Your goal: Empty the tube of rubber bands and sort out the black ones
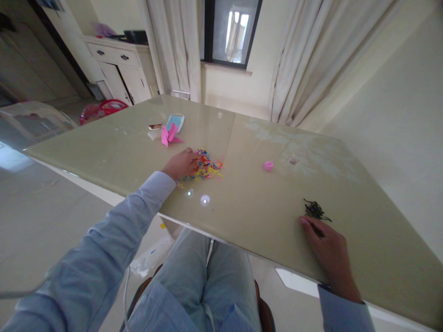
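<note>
A loose pile of small coloured bands [206,167], probably rubber bands in yellow, red, blue and pink, lies on the table. My left hand [182,164] rests at its left side, fingers bent down against the bands. Those fingertips are partly hidden, so what they pinch does not show. To the right, a small heap of black bands [314,210] lies on the tabletop. My right hand [328,246] is just in front of this heap, thumb and fingers closed in a pinch. Anything between them is too small to make out.
The glossy table [242,216] carries a pink ring-shaped item [268,165] and a small clear piece [293,160]. Farther left lie a blue face mask [175,121], pink folded paper [169,135] and a small brown-and-white item [155,126]. The table's near edge crosses above my lap.
</note>
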Motion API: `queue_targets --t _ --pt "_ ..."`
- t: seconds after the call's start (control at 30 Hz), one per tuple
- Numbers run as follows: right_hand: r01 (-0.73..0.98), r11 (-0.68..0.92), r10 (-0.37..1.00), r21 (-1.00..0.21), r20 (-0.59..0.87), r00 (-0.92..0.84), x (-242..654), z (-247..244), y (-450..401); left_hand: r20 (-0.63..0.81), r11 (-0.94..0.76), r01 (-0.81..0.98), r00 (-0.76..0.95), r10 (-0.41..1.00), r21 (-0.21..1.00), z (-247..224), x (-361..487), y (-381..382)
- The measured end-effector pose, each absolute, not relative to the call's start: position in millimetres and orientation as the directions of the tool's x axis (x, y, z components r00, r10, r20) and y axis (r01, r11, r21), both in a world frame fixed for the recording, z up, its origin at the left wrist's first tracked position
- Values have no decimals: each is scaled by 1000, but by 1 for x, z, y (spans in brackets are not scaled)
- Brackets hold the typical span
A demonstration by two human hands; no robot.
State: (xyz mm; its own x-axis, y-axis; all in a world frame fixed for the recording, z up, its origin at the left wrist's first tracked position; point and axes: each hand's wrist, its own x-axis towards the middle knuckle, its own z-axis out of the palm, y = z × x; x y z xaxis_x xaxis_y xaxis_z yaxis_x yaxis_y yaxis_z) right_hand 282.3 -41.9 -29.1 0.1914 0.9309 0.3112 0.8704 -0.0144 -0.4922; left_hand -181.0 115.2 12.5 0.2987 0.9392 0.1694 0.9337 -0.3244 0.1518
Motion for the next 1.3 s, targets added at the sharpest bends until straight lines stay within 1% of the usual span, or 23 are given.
queue_targets --t 0.1,0.2,0.27,0.37,0.47,0.73,1.0,1.17,1.3 --pt "870 -14 931 -493 312 191 282 -29 -42 140 -245 966 232 963 79 19 -180 110" --pt "868 -18 932 -495 305 193 282 -29 -42 156 -186 980 174 972 68 24 -178 106" --pt "868 -21 935 -497 298 193 282 -28 -42 155 -235 968 221 963 82 25 -177 105" --pt "866 -27 937 -500 289 196 280 -26 -43 158 -353 926 332 930 134 21 -176 107" --pt "867 -39 938 -497 281 203 278 -24 -45 166 -395 904 370 914 165 14 -175 110" --pt "863 -57 937 -502 271 220 277 -24 -48 138 -353 931 339 931 92 7 -167 109" --pt "869 -2 931 -494 316 182 277 -25 -51 163 -292 952 274 948 93 8 -161 109" --pt "870 -14 934 -493 305 188 276 -23 -51 143 -314 943 298 944 108 11 -160 111" --pt "869 -19 933 -494 304 193 277 -24 -50 122 -331 941 322 939 67 13 -161 108"
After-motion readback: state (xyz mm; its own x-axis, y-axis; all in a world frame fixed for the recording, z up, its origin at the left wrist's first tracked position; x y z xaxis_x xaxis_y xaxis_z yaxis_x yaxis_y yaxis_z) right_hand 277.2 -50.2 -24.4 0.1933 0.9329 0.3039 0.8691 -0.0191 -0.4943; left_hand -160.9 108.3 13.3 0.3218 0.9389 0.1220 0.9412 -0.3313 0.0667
